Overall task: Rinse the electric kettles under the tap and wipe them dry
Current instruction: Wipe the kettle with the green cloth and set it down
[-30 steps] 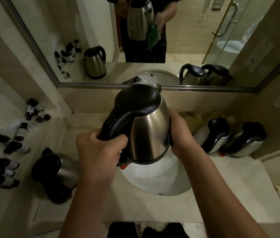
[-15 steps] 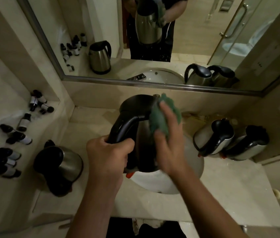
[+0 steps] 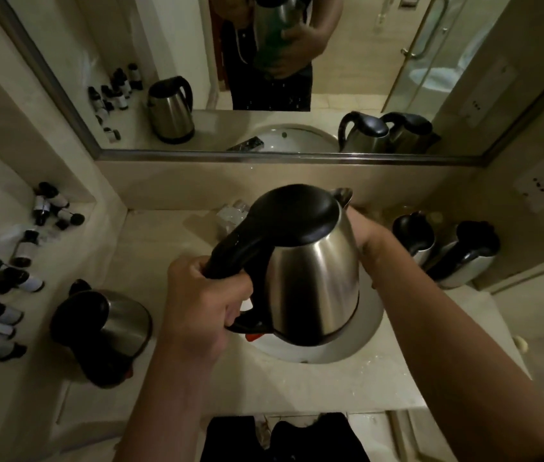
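Observation:
A steel electric kettle (image 3: 314,278) with a black lid and handle hangs tilted over the white sink (image 3: 364,331). My left hand (image 3: 204,305) grips its black handle. My right hand (image 3: 367,238) reaches round the kettle's far side, where its fingers are hidden. In the mirror (image 3: 347,95) that hand holds a green cloth (image 3: 272,45) against the kettle's body. No running water is visible.
Another kettle (image 3: 120,321) stands on the counter at the left. Two more kettles (image 3: 414,238) (image 3: 467,258) lean against the right wall. Several small dark bottles (image 3: 20,278) lie on the left ledge. A wall socket (image 3: 537,188) is at the right.
My right hand with the green cloth has moved from the kettle's lid and near side round to its far side. The kettle has turned slightly in my left hand.

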Demonstrator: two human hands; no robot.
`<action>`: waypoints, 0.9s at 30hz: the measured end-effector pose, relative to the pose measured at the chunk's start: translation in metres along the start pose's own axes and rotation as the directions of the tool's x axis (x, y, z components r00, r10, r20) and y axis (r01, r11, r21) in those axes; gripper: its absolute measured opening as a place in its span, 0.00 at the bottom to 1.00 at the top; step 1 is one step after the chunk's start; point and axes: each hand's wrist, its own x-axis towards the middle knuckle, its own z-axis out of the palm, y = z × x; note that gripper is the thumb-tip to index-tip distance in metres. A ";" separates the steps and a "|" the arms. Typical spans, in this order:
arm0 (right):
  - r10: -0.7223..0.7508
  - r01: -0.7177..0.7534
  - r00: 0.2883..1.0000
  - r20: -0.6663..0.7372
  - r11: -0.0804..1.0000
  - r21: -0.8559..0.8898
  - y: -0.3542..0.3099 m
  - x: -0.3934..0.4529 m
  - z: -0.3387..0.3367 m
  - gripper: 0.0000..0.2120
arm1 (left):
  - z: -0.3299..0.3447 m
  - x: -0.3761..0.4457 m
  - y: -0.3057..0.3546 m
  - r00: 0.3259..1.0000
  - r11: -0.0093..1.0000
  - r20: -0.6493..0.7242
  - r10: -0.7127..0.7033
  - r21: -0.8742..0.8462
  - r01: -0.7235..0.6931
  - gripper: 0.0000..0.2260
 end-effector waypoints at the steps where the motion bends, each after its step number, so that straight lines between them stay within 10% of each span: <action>1: -0.016 0.016 1.000 0.027 1.000 -0.017 0.009 -0.007 -0.005 0.10 | 0.004 0.002 -0.005 1.000 1.000 -0.002 -0.016 -0.012 0.016 0.12; 9: 0.023 0.178 0.949 -0.315 0.786 0.592 0.106 -0.078 -0.037 0.28 | 0.076 -0.002 -0.073 0.966 0.983 0.245 -0.079 0.182 0.034 0.10; 27: 0.255 0.186 0.738 -0.625 0.813 0.551 0.239 -0.104 -0.225 0.16 | 0.290 0.004 -0.220 0.871 0.895 0.471 -0.136 0.435 -0.095 0.12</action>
